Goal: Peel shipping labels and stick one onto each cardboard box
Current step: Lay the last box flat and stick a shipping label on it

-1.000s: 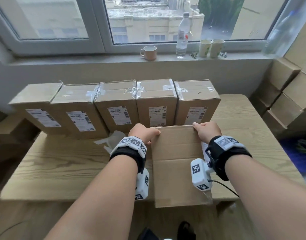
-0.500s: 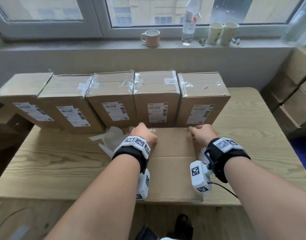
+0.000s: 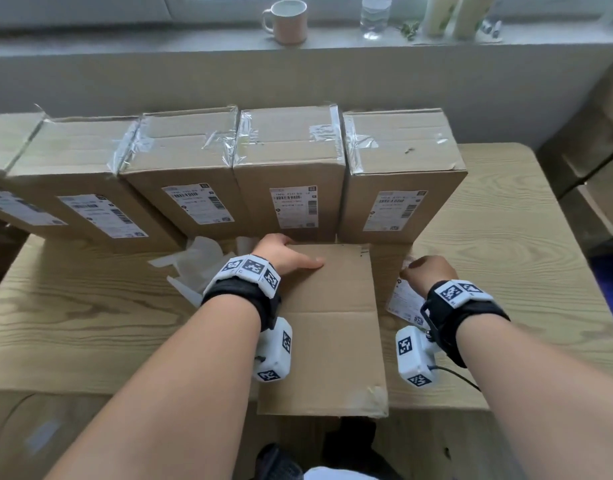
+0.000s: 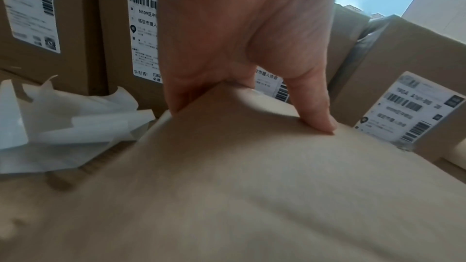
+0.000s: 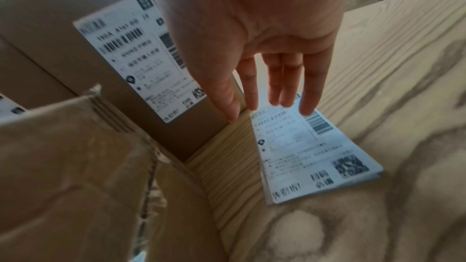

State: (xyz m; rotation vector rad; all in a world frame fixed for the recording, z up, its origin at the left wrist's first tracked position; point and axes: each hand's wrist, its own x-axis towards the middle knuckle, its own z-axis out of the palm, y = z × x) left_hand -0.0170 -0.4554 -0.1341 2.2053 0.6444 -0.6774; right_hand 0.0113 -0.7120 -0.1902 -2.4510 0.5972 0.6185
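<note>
the left hand grips the far left corner of the unlabelled cardboard box, thumb flat on top, fingers curled over the edge. the box lies on the wooden table, against a row of 5 labelled boxes. the right hand hangs above the stack of shipping labels just right of the box, fingers straight and slightly spread, holding nothing. crumpled backing paper lies to the left.

unlabelled box beside label stack
</note>
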